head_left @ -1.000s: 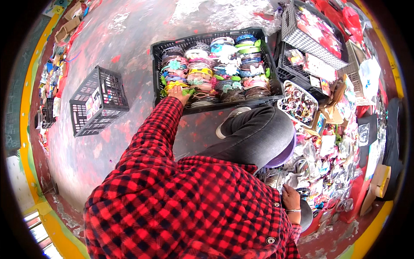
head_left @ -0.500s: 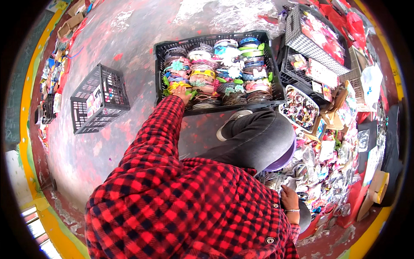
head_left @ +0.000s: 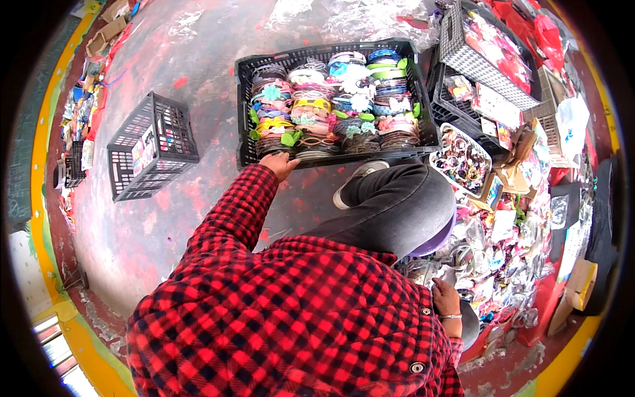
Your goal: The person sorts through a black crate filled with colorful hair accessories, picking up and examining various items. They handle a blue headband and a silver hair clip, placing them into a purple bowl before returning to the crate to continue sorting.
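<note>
The black crate (head_left: 344, 159) lies on the floor (head_left: 211, 86), its near rim at the fingers (head_left: 284, 159) of the left hand (head_left: 278, 167); whether they are clamped on it, I cannot tell. The right hand (head_left: 447, 301) is beside clear packets (head_left: 471, 258), its grip unclear too. Hair bands (head_left: 311, 106) fill the crate in four rows. A smaller slotted crate (head_left: 157, 173) stands left; a woven basket (head_left: 486, 83), right.

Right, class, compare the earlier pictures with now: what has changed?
The left hand has moved off the hair bands, back toward the person, to the near rim of the large black crate; whether it grips there is unclear. The right hand and the smaller black crate stayed put.
</note>
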### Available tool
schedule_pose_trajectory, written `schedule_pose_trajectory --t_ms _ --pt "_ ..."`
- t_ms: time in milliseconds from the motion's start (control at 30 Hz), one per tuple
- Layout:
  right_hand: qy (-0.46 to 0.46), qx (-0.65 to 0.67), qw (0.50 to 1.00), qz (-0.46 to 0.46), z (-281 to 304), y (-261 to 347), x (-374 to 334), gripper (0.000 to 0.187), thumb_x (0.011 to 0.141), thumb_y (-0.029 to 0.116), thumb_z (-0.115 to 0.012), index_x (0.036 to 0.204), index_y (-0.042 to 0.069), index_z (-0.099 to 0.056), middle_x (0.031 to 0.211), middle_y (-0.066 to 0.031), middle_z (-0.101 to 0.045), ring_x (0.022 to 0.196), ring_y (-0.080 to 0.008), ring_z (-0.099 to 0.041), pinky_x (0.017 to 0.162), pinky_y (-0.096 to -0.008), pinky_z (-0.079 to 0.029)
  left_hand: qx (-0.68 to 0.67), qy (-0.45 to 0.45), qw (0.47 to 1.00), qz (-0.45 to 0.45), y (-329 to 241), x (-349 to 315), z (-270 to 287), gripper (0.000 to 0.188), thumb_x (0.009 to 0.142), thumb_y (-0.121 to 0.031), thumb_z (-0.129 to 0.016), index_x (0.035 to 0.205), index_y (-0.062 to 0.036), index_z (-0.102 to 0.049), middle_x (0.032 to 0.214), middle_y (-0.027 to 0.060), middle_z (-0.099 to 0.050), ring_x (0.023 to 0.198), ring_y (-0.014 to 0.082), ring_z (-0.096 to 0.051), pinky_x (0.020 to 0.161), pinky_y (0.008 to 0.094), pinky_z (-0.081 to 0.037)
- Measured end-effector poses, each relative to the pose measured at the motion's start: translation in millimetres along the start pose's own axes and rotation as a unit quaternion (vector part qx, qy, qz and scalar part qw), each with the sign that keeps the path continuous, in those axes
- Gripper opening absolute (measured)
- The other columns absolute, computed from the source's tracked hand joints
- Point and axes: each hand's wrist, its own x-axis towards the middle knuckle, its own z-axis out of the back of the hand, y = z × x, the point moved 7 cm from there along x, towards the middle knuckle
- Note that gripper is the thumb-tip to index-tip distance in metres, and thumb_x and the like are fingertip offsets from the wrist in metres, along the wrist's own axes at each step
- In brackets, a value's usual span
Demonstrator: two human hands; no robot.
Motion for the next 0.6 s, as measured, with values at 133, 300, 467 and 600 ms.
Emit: schedule_pose_trajectory --t_ms 133,300,467,600 --pt "0.02 0.007 1.0 -0.016 0.7 -1.3 1.2 0.027 0.079 0.017 -0.054 0.103 0.008 -0.062 0.097 -0.0171 -0.062 0.091 -0.032 -0.059 0.079 -0.0379 -0.046 -0.028 0.084 0.995 0.055 20.6 40.7 -12.8 0.058 0.088 -0.052 -0.031 0.112 -0.0049 -0.055 0.107 0.0254 -0.056 0.103 0.0368 -0.052 0.09 0.0402 -0.038" --pt "0.011 -0.022 1.0 -0.001 -1.4 -1.3 8.2 0.027 0.079 0.017 -0.053 0.104 0.008 -0.061 0.098 -0.0175 -0.062 0.091 -0.0331 -0.059 0.081 -0.0391 -0.046 -0.033 -0.061 0.997 -0.044 -16.2 65.9 83.4 0.038 0.082 -0.039 -0.05 0.095 -0.0045 -0.061 0.093 0.0209 -0.061 0.093 0.0352 -0.057 0.081 0.0424 -0.044" --pt "-0.024 0.0 1.0 -0.003 7.8 4.8 16.0 0.027 0.079 0.016 -0.053 0.104 0.008 -0.062 0.098 -0.0174 -0.062 0.089 -0.0326 -0.06 0.078 -0.0382 -0.047 -0.07 -0.038 0.996 -0.029 -33.2 119.8 39.6 0.039 0.082 -0.039 -0.052 0.095 -0.0035 -0.062 0.096 0.0198 -0.061 0.096 0.035 -0.056 0.083 0.0416 -0.044" --pt "0.004 0.016 0.999 -0.034 2.1 0.7 15.5 0.027 0.08 0.017 -0.054 0.104 0.008 -0.062 0.098 -0.0162 -0.062 0.09 -0.0308 -0.06 0.077 -0.0362 -0.048 -0.046 0.002 0.999 0.01 -53.7 138.5 29.1 0.039 0.083 -0.035 -0.052 0.103 -0.0026 -0.059 0.101 0.0199 -0.06 0.099 0.0344 -0.056 0.085 0.0404 -0.043"
